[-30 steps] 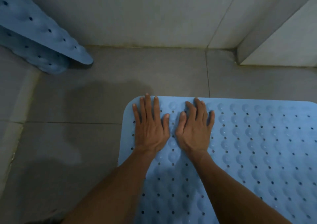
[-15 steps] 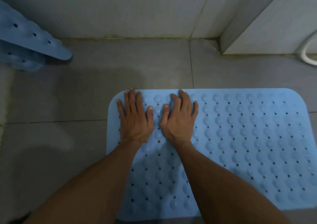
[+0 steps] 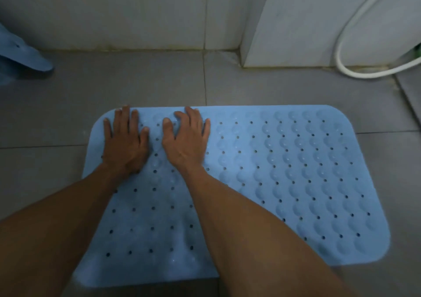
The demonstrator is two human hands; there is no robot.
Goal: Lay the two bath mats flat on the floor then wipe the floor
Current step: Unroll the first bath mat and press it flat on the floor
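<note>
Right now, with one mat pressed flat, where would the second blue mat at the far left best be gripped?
Probably at the second mat's rounded end, approached from the right over bare floor. That end points toward the flat mat and seems raised; the rest runs out of frame. Both the left hand and right hand lie open.

Bare floor (image 3: 145, 87) ahead; hose (image 3: 355, 46) far right.

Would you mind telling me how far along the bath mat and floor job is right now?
Done: one blue mat lies flat on the grey floor. In hand: the left hand and right hand rest palm-down on its far left end. Left: the second mat at the left edge is not flat, and no cloth is in view for wiping.
</note>
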